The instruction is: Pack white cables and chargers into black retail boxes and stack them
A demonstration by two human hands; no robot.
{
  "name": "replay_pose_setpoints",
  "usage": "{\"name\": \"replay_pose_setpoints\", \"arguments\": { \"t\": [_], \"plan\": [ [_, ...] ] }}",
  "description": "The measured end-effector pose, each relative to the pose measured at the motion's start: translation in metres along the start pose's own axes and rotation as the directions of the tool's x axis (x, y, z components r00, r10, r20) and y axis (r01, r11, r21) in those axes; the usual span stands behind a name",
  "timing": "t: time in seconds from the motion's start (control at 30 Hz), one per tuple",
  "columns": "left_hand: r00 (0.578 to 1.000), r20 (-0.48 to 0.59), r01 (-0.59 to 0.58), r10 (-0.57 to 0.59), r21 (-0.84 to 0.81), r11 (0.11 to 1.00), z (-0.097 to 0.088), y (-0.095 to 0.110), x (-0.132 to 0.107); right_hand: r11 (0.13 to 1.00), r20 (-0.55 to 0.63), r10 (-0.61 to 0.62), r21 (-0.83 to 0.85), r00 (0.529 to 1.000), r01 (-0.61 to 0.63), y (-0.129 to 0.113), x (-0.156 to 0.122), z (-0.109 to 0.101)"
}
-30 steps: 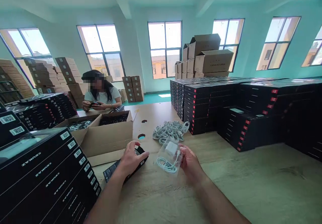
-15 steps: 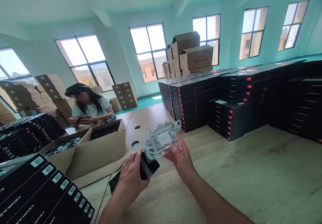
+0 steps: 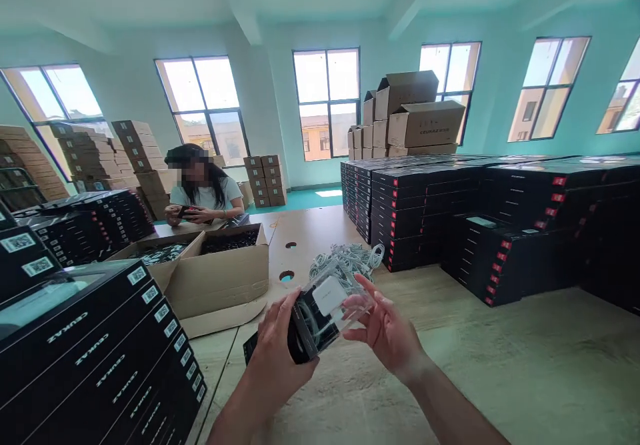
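My left hand [image 3: 270,348] is wrapped round a small black box [image 3: 306,330], which is tilted over the table. From its upper right end a clear plastic tray [image 3: 325,341] sticks out, its far part inside or against the box. In the tray sits a white charger block [image 3: 329,295], with a pale coiled cable [image 3: 314,321] partly seen beside it. My right hand [image 3: 395,341] is at the tray's outer end, palm turned up and fingers spread, some seen through or against the clear plastic. Behind it lies a heap of white cables [image 3: 350,258].
A divided cardboard carton [image 3: 220,285] with dark items stands left of the cables. Stacks of black boxes flank the table [image 3: 450,358], a near stack [image 3: 110,351] on the left and a long stack [image 3: 410,211] on the right. Across the table, a person [image 3: 205,195] handles a dark object.
The tray with the charger has moved into or against the black box in my left hand. My right hand has loosened, its fingers now spread. The view has turned left and levelled.
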State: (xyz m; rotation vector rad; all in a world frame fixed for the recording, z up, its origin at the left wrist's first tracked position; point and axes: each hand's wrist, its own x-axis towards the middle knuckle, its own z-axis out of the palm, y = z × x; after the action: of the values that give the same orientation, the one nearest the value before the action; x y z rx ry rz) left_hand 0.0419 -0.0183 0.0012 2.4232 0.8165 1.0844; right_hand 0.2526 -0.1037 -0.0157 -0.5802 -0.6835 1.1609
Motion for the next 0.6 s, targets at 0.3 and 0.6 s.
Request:
{"name": "replay_pose_setpoints", "arguments": {
  "t": [0.3,0.6],
  "plan": [
    [0.991,-0.020,-0.136,0.134,-0.093,0.986,0.032,0.030,-0.016,0.858,0.187,0.176,-0.511,0.966,-0.057,-0.021,-0.011,-0.009],
    [0.939,-0.195,0.111,-0.285,-0.611,0.784,0.047,0.003,-0.014,0.628,0.205,-0.042,-0.756,0.978,0.185,-0.033,0.039,0.046]
  ]
}}
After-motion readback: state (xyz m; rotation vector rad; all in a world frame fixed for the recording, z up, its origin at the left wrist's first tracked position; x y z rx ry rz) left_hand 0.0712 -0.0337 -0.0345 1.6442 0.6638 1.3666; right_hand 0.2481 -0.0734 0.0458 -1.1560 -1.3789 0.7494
